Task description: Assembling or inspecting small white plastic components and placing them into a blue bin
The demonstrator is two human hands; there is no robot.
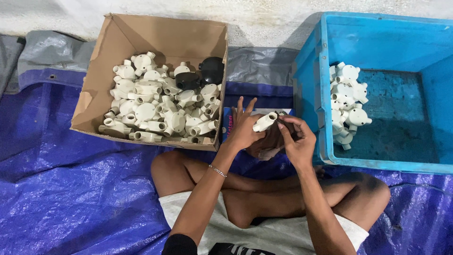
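— Tarpaulin [71, 189], blue woven plastic, covers the floor. What stands on it?

— A blue plastic crate [377, 42] on the right, some cream fittings inside; a brown cardboard box [155, 38] on the left, piled with more.

— And the hands?

— Left hand [244, 130] curls around a cream plastic conduit fitting [265, 121], between box and crate. Right hand [297, 139] pinches its end, fingers closed.

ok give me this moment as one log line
left hand: holds cream fitting | right hand: fingers at its end | cardboard box: full of fittings | blue crate: small pile
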